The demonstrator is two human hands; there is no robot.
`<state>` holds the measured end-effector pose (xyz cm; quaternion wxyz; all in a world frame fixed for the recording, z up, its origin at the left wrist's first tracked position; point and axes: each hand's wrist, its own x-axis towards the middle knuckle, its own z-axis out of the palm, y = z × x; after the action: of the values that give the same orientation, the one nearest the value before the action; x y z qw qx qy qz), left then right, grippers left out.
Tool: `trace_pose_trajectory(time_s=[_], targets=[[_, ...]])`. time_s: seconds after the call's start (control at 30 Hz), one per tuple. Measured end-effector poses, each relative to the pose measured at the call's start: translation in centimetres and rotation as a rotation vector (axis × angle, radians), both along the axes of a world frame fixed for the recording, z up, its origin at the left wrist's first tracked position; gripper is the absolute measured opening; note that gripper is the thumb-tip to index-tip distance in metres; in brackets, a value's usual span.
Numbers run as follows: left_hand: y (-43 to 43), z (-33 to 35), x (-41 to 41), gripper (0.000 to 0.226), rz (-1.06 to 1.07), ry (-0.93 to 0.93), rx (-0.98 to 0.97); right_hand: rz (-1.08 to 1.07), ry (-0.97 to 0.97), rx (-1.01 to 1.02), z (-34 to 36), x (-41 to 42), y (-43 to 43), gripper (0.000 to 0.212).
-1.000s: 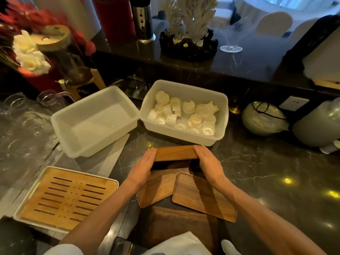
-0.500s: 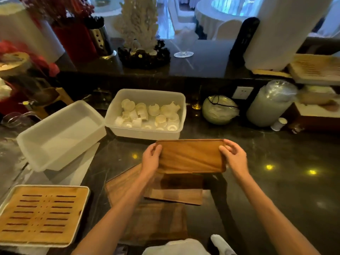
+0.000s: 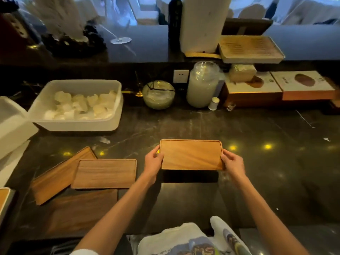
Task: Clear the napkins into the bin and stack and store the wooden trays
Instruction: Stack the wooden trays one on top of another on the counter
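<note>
- Overhead, from the head camera: a light rectangular wooden tray (image 3: 191, 154) is held level above the dark marble counter (image 3: 257, 162), the left hand (image 3: 153, 160) gripping its left short edge and the right hand (image 3: 232, 163) its right short edge.
- Left of the hands, three darker wooden trays (image 3: 104, 173) lie overlapping on the counter.
- Behind them, a white plastic tub (image 3: 77, 124) holds pale crumpled napkins (image 3: 82, 105).

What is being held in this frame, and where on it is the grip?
A wooden tray, held level above the dark counter. The left hand grips its left short edge, the right hand its right short edge.
</note>
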<state>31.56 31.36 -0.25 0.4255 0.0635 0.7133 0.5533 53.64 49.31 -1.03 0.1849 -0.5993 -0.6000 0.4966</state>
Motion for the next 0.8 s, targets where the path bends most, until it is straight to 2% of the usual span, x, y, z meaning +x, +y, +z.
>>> trace_pose_trajectory(time_s=[0.2, 0.4, 0.53, 0.8], targets=[[0.8, -4.1, 7.0, 0.041, 0.027, 0.146, -0.219, 0.056, -0.126, 0.043, -2.6, 5.8, -0.9, 0.035], [-0.5, -6.7, 9.7, 0.041, -0.041, 0.297, -0.391, 0.089, -0.192, 0.019, -4.9, 7.8, -1.8, 0.034], [-1.2, -7.1, 10.1, 0.041, -0.115, 0.362, -0.414, 0.087, -0.265, 0.042, -6.1, 8.3, -2.2, 0.032], [-1.5, -7.1, 9.8, 0.043, -0.162, 0.362, -0.393, 0.168, -0.309, 0.178, -7.0, 8.9, -2.7, 0.033]])
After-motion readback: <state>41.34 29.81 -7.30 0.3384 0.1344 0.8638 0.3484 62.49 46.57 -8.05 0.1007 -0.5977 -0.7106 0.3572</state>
